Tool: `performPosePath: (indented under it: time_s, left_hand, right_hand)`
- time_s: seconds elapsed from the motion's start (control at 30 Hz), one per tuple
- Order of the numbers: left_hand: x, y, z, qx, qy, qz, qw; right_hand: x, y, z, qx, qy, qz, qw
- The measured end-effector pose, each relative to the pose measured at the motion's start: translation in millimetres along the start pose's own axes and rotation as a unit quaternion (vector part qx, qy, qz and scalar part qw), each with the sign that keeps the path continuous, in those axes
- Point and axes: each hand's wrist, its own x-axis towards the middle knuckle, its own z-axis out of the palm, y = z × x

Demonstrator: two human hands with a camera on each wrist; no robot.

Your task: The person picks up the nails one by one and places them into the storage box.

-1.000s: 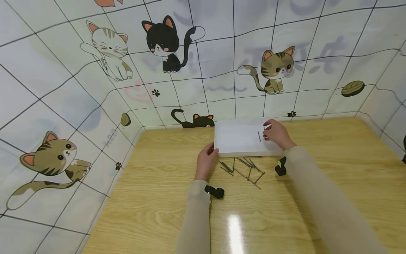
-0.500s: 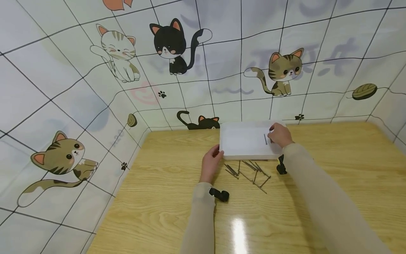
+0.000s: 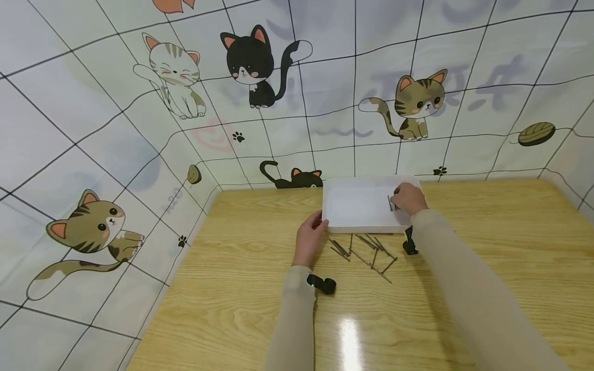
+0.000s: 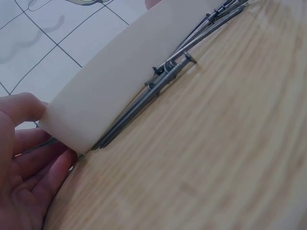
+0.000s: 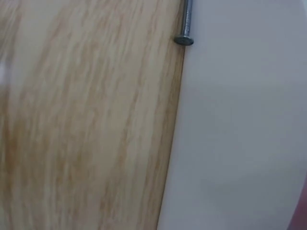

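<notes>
A shallow white tray (image 3: 355,203) stands at the back of the table. My left hand (image 3: 308,239) grips its near left corner; in the left wrist view, the thumb is on the wall and the fingers (image 4: 38,175) curl at the bottom edge. Inside the tray's right part, my right hand (image 3: 409,198) pinches a dark nail (image 3: 395,207) low over the floor, its upper part hidden by the fingertips. Beside it to the left lies another nail (image 3: 390,202). The right wrist view shows only a sliver of that hand (image 5: 300,206) at its edge.
Several long nails (image 3: 370,266) lie loose on the wooden table (image 3: 232,288) before the tray, some crossing. Nails (image 4: 139,108) lie close along the tray's front wall (image 4: 103,81). A wall with printed cats (image 3: 297,129) rises behind the table.
My right hand has come down slightly toward the near side inside the tray, and its nail now lines up beside the other one. The left hand keeps its grip; the head view has shifted slightly.
</notes>
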Motion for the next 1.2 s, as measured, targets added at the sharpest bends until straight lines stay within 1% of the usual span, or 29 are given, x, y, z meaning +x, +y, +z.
performPosePath:
  time_s: [0.3, 0.43, 0.6, 0.7, 0.8, 0.9, 1.03, 1.13, 1.2]
  left_hand:
    - [-0.2, 0.1, 2.3, -0.008, -0.001, -0.002, 1.0000]
    - [-1.0, 1.2, 3.4, -0.009, -0.003, -0.001, 1.0000]
    - [-0.7, 0.7, 2.8, -0.007, -0.002, -0.002, 1.0000]
    - [-0.1, 0.2, 1.3, -0.008, 0.000, -0.001, 1.0000]
    - [-1.1, 0.2, 1.6, -0.007, 0.001, 0.001, 1.0000]
    - [-1.2, -0.6, 1.7, -0.005, 0.002, 0.002, 1.0000]
    - [-0.3, -0.7, 1.3, 0.001, 0.000, 0.001, 1.0000]
    - [0.1, -0.3, 1.7, 0.001, -0.001, 0.001, 1.0000]
    - [-0.2, 0.3, 2.4, 0.000, -0.001, -0.002, 1.0000]
  right_hand:
    - [-4.0, -0.8, -0.3, 0.006, 0.000, 0.013, 0.9999]
    - [-6.0, 0.0, -1.6, 0.017, 0.000, 0.015, 0.9997]
    - [-6.3, -0.1, -3.7, 0.017, 0.005, -0.006, 0.9998]
    - [-7.0, -3.7, -7.5, 0.015, 0.003, -0.023, 0.9996]
    - [-10.6, -6.7, -13.3, 0.026, -0.002, -0.030, 0.9992]
    - [-15.0, -10.6, -17.5, 0.050, -0.006, -0.026, 0.9984]
    - [-23.7, -15.8, -21.9, 0.108, -0.002, -0.016, 0.9940]
    - [-32.6, -18.2, -24.8, 0.144, 0.009, -0.020, 0.9893]
    - [-39.4, -19.6, -26.8, 0.158, 0.017, -0.028, 0.9869]
